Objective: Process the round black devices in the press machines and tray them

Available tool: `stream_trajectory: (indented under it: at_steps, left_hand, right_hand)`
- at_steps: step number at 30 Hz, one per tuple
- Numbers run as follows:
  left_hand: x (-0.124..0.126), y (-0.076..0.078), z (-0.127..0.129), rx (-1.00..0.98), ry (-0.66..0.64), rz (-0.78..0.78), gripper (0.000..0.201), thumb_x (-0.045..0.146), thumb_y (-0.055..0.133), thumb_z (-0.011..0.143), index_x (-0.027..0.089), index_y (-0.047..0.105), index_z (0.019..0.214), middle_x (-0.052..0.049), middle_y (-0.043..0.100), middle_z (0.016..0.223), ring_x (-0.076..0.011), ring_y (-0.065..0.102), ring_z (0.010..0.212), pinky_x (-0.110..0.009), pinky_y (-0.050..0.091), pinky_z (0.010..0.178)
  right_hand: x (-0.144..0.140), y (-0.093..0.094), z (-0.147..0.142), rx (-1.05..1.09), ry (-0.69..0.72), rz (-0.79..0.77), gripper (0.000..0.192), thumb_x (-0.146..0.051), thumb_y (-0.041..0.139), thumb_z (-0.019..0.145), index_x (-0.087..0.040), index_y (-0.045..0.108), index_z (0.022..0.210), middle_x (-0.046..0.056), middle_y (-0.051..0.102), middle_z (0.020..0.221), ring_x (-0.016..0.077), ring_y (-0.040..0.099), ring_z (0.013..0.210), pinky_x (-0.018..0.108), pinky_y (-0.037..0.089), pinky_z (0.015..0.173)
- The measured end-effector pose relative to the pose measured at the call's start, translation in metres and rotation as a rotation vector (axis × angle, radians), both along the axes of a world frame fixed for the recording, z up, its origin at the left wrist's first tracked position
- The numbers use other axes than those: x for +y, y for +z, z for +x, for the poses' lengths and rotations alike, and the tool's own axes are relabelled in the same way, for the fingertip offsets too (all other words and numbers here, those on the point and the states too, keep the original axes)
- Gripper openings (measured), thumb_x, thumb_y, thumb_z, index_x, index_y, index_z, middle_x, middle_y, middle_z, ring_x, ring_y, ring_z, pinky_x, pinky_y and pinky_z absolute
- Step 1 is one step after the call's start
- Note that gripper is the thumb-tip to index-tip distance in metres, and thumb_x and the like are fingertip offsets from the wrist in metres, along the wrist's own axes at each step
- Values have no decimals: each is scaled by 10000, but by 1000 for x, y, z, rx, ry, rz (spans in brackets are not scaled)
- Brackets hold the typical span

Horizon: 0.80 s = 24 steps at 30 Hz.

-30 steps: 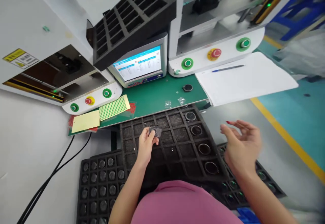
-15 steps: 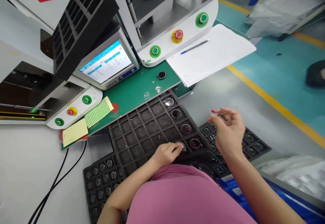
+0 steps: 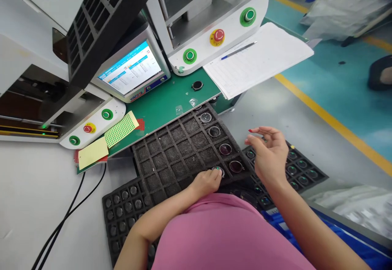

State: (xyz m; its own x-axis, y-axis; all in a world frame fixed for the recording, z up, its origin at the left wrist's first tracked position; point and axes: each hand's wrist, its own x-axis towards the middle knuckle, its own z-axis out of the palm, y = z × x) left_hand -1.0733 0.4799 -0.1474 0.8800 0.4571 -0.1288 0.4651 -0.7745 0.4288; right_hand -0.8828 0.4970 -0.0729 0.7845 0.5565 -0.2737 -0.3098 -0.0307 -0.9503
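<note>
The white bench carries black foam trays, perhaps three, and a green mat.

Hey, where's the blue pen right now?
In the head view, the blue pen lies upper right on the white paper sheets, just below the red button on the machine's white panel.

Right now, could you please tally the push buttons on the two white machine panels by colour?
Green buttons: 4
Red buttons: 2
Total: 6
</note>
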Motion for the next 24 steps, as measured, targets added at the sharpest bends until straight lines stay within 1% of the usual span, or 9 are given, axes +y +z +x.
stream_trajectory:
  at_steps: [4, 6, 8, 10, 13, 15, 17, 20, 24]
  left_hand:
    - [-5, 8, 5, 44, 7, 29, 115, 210, 623, 857, 112, 668, 895, -90, 673, 794, -193, 646, 645, -264, 388, 448]
    - [1, 17, 8, 45, 33, 36, 174, 317, 696, 809, 145, 677, 822, -55, 682, 767, -173, 641, 613, -252, 398, 446]
    - [21, 31, 13, 34, 102, 49, 288, 457, 704, 784, 169, 688, 794, -36, 691, 752, -169, 651, 632, -253, 444, 491]
    - [58, 47, 20, 15, 224, 85, 283, 444, 600, 874, 180, 700, 854, -42, 712, 815, -174, 672, 744, -266, 507, 626]
    - [136, 68, 38, -24, 430, 155, 271, 259, 427, 976, 169, 682, 996, -76, 708, 1016, -190, 637, 1000, -303, 494, 884]
    - [188, 77, 56, -50, 526, 176, 244, 232, 452, 968, 143, 653, 1073, -109, 669, 1136, -220, 575, 1130, -330, 453, 977]
    - [232, 81, 76, -74, 590, 163, 260, 219, 558, 919, 109, 611, 1148, -157, 601, 1257, -264, 509, 1223, -374, 414, 1036]
    - [273, 80, 102, -108, 650, 64, 337, 146, 708, 800, 93, 610, 1118, -177, 584, 1261, -309, 495, 1239, -460, 398, 1057]
    - [291, 81, 112, -210, 722, -165, 270, 105, 689, 804, 103, 627, 1067, -127, 639, 1160, -291, 552, 1192, -546, 403, 1049]
  right_hand:
    - [0, -4, -1, 0, 13, -10, 393, -290, 745, 545, -219, 510, 852, -22, 604, 842, 120, 535, 611, 304, 431, 649]
    - [1, -6, -1, 0, 18, -13, 400, -302, 748, 547, -216, 505, 853, -25, 601, 836, 121, 540, 619, 296, 429, 642]
    - [4, -7, -1, -6, 24, -14, 414, -316, 753, 542, -213, 500, 853, -23, 598, 834, 122, 545, 623, 292, 433, 636]
    - [7, -8, -1, -19, 29, -14, 428, -336, 756, 542, -209, 493, 855, -19, 596, 839, 121, 552, 617, 295, 443, 639]
    - [13, -5, -1, -42, 49, -16, 440, -371, 761, 557, -205, 489, 861, -10, 596, 853, 121, 562, 603, 308, 464, 647]
    - [15, -1, 1, -55, 71, -17, 443, -386, 768, 573, -201, 496, 869, 1, 601, 866, 128, 574, 610, 315, 476, 648]
    - [16, 2, 4, -71, 78, -17, 446, -399, 773, 585, -196, 504, 877, 16, 610, 882, 137, 586, 620, 319, 485, 646]
    - [14, 2, 14, -88, 34, -27, 473, -423, 786, 571, -187, 514, 877, 36, 619, 899, 145, 602, 621, 311, 488, 621]
    - [8, -5, 30, -79, -24, -65, 527, -483, 800, 538, -183, 527, 873, 48, 627, 900, 156, 626, 626, 288, 502, 580]
